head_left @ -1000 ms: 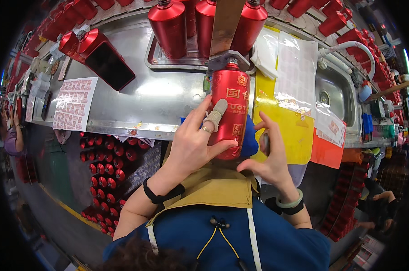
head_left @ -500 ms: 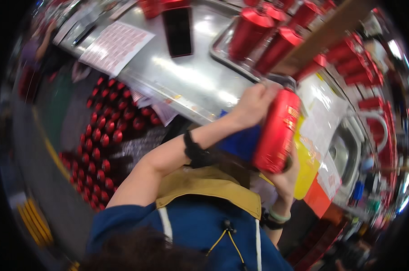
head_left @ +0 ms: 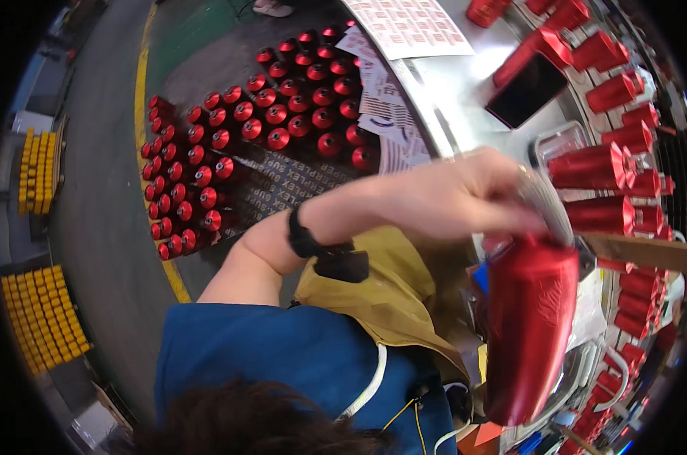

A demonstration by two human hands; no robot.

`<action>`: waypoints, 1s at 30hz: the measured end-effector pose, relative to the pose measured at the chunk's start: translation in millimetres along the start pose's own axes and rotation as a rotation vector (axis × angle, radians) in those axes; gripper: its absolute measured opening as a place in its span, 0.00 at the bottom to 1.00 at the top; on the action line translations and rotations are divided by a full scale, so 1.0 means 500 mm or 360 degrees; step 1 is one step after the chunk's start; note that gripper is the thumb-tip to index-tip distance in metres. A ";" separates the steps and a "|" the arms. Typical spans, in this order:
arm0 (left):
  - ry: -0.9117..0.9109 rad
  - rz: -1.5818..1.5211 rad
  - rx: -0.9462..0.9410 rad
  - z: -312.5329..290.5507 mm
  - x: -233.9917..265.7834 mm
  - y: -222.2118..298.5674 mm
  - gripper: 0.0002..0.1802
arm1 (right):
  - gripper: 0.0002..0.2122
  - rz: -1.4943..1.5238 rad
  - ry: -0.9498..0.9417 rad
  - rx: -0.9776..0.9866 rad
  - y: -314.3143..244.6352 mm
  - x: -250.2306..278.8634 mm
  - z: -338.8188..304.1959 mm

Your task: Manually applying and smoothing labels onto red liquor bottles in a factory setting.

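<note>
A red metal cylinder (head_left: 533, 326) with a rounded shoulder hangs upright in front of me at the right. My left hand (head_left: 487, 189) is closed at its top end, with the fingers curled and smeared by motion. A grey curved piece (head_left: 550, 205) lies against that top, beside the fingers; its kind is too blurred to tell. A black band (head_left: 302, 231) circles my left wrist. My right hand does not show; the cylinder and apron cover the area where that arm comes in.
Many red cylinders (head_left: 277, 138) with conical tops stand on the floor at left. On the metal table (head_left: 465, 83) are a printed sheet (head_left: 408, 26), a black phone (head_left: 527, 89) leaning on a red cylinder, and a tray (head_left: 559, 136). A wooden bar (head_left: 639, 250) juts out at right.
My view has turned left, bringing more of the floor cylinders in. The held cylinder now appears lower, upright and nearer. My right hand, earlier under its base, has gone out of sight.
</note>
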State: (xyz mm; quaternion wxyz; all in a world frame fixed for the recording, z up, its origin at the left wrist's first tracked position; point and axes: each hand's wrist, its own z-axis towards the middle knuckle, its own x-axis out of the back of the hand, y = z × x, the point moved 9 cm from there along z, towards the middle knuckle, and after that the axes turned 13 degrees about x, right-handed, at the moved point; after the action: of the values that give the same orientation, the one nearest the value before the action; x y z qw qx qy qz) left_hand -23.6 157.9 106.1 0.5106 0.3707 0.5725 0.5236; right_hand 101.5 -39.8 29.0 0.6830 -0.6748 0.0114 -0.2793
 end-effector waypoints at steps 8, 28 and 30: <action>0.1742 0.0703 0.0637 -0.493 0.417 -0.192 0.09 | 0.36 -0.1784 -0.0126 0.0059 -0.001 -0.115 0.095; 0.2307 0.1381 0.1651 -0.928 0.830 -0.880 0.14 | 0.26 -0.2226 -0.0059 -0.0124 0.055 -0.171 0.133; 0.2292 0.1402 0.1634 -0.927 0.835 -0.875 0.15 | 0.26 -0.2203 -0.0058 -0.0107 0.055 -0.168 0.134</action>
State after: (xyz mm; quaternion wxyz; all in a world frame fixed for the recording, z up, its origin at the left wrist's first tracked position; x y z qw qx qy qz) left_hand -511.4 378.5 -436.0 -0.4229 0.3201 0.7150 0.4554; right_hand 67.1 53.1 -21.0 0.3265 -0.5521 -0.4245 -0.6390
